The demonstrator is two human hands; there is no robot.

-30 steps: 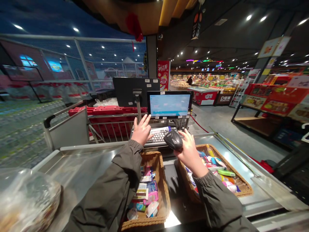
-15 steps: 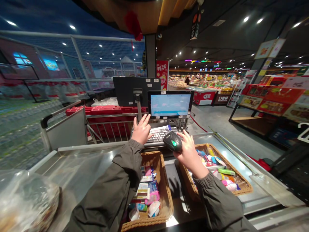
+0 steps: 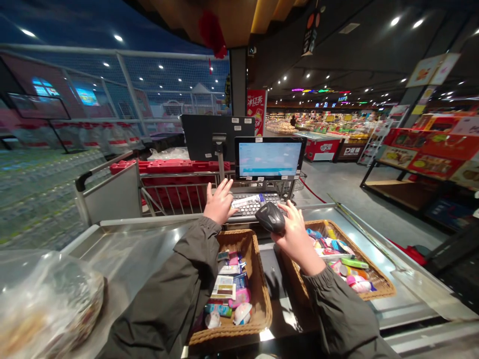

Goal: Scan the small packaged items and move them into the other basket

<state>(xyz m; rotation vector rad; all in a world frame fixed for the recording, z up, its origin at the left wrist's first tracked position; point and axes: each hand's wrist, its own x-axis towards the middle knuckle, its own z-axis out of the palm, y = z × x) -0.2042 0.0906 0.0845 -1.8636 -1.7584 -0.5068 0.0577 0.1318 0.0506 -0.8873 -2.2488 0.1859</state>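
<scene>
My left hand (image 3: 219,203) is held over the left end of the keyboard (image 3: 243,211), fingers stretched out and apart, gripping nothing. By its thumb a slim white pack with a blue end (image 3: 247,201) lies across the keys; whether they touch I cannot tell. A black handheld barcode scanner (image 3: 270,217) is gripped in my right hand (image 3: 295,234), its head pointing left just in front of the keyboard. Behind the keys stands a lit screen (image 3: 269,158). Under my forearms are two wicker baskets, the left one (image 3: 265,299) and the right one (image 3: 385,288), both holding small colourful packaged goods.
A dark monitor back (image 3: 202,142) on a post stands left of the screen. Clear plastic bags (image 3: 41,299) lie on the metal counter (image 3: 123,259) at the near left. Beyond it is a metal-railed trolley (image 3: 175,194). Shelves of red boxes (image 3: 430,144) stand at the right.
The green light on the scanner has gone out. The view has shifted slightly, and both hands keep nearly the same pose over the keyboard.
</scene>
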